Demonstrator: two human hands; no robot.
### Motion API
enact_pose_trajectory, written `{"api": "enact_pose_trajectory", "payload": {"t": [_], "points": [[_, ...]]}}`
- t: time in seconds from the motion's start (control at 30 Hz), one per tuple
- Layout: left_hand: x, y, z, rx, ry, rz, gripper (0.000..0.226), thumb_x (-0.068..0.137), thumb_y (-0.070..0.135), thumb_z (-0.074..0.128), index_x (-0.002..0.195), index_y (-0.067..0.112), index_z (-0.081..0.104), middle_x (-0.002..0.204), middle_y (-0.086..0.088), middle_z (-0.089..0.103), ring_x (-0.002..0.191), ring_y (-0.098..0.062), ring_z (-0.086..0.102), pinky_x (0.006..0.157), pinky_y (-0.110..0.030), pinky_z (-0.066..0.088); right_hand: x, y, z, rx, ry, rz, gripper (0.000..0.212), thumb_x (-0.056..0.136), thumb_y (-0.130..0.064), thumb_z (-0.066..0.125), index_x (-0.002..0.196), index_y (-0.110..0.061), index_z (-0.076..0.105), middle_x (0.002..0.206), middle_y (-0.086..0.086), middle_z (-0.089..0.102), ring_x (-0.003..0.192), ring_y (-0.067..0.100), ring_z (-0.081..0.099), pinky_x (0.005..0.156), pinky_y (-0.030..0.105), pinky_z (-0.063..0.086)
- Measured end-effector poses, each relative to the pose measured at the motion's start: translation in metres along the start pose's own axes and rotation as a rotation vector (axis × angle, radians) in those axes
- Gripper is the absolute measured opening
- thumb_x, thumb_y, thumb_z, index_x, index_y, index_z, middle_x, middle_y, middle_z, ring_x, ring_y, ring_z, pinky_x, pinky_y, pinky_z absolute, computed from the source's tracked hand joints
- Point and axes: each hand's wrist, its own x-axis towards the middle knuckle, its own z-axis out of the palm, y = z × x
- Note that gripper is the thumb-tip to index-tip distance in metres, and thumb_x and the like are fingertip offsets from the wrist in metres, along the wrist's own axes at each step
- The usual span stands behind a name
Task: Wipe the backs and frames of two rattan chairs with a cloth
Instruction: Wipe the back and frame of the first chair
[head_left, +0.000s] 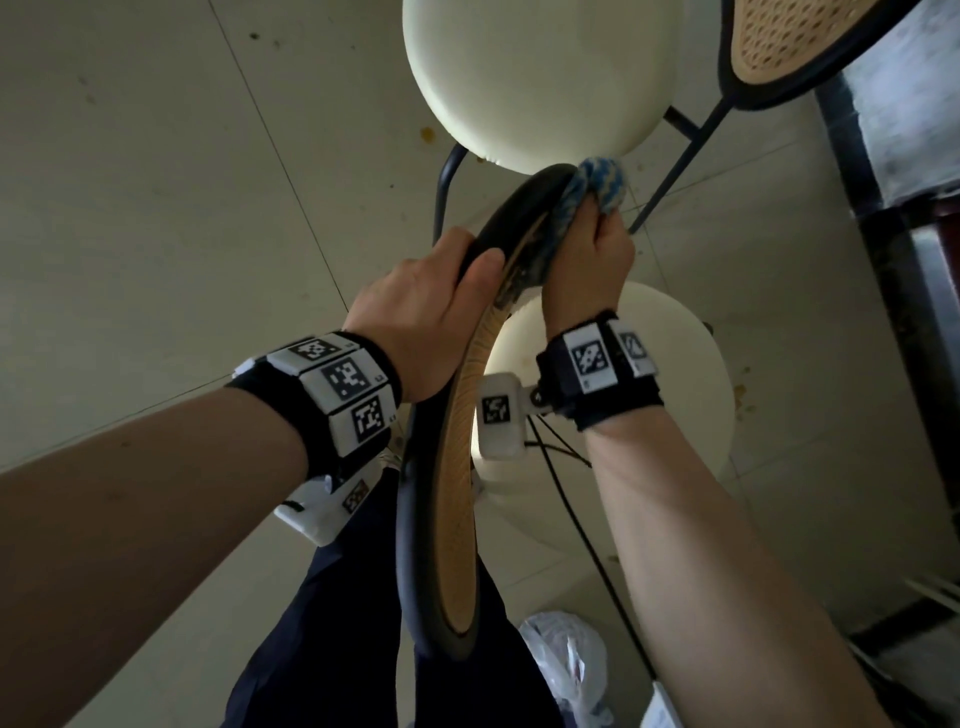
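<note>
Seen from above, the near rattan chair's back (460, 467) is an oval tan weave inside a black frame (415, 561), edge-on below me. My left hand (421, 317) grips the top left of that frame, thumb over the rim. My right hand (589, 265) holds a blue-and-white cloth (597, 184) pressed over the top of the frame. The near chair's cream seat (670, 358) lies under my right wrist. A second rattan chair's back (789, 41) shows at the top right, with its cream seat (540, 78) beside it.
Pale tiled floor (182, 182) spreads to the left, with a few stains. A dark cabinet or wall edge (914, 291) runs down the right side. A crumpled plastic bag (566, 660) lies on the floor near my legs.
</note>
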Motion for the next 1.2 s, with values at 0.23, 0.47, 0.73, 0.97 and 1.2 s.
{"api": "enact_pose_trajectory", "payload": {"t": [0.23,0.47,0.73,0.97,1.2], "points": [[0.001,-0.003,0.002,-0.011,0.005,0.019,0.046,0.100,0.063,0.019,0.105,0.027,0.047,0.073,0.004,0.061,0.060,-0.016,0.061,0.057,-0.033,0.047,0.042,0.040,0.011,-0.111,-0.008,0.260,0.038,0.103,-0.025,0.040,0.107,0.004,0.065,0.092,0.010,0.065,0.092,0.027,0.062,0.078,0.032,0.052],[0.001,-0.004,0.002,-0.001,0.016,0.017,0.046,0.099,0.063,0.019,0.104,0.027,0.048,0.073,0.004,0.060,0.062,-0.016,0.061,0.058,-0.032,0.043,0.023,0.036,0.011,-0.029,-0.061,0.370,0.031,0.100,-0.021,0.043,0.101,0.002,0.063,0.105,0.024,0.066,0.099,0.039,0.064,0.090,0.052,0.053],[0.000,-0.002,0.001,-0.015,0.019,0.015,0.045,0.100,0.061,0.022,0.102,0.024,0.047,0.075,0.002,0.060,0.067,-0.022,0.060,0.068,-0.046,0.053,-0.024,-0.009,-0.001,0.102,-0.073,0.086,0.029,0.098,-0.022,0.051,0.071,-0.017,0.060,0.068,-0.005,0.061,0.066,0.007,0.058,0.059,0.021,0.047],[0.000,0.000,0.001,-0.040,0.024,0.022,0.042,0.098,0.060,0.022,0.098,0.024,0.044,0.077,0.003,0.058,0.069,-0.023,0.059,0.068,-0.043,0.049,-0.092,0.006,-0.018,0.003,-0.226,-0.010,0.023,0.100,-0.026,0.047,0.088,-0.014,0.062,0.084,0.005,0.068,0.080,0.021,0.066,0.070,0.039,0.053],[0.000,0.000,0.001,-0.062,0.029,0.019,0.041,0.097,0.061,0.021,0.097,0.027,0.044,0.078,0.004,0.058,0.071,-0.024,0.059,0.070,-0.046,0.050,-0.096,0.009,-0.019,-0.097,-0.259,-0.121,0.032,0.098,-0.035,0.040,0.096,-0.009,0.059,0.088,0.007,0.067,0.083,0.023,0.064,0.074,0.048,0.052]]}}
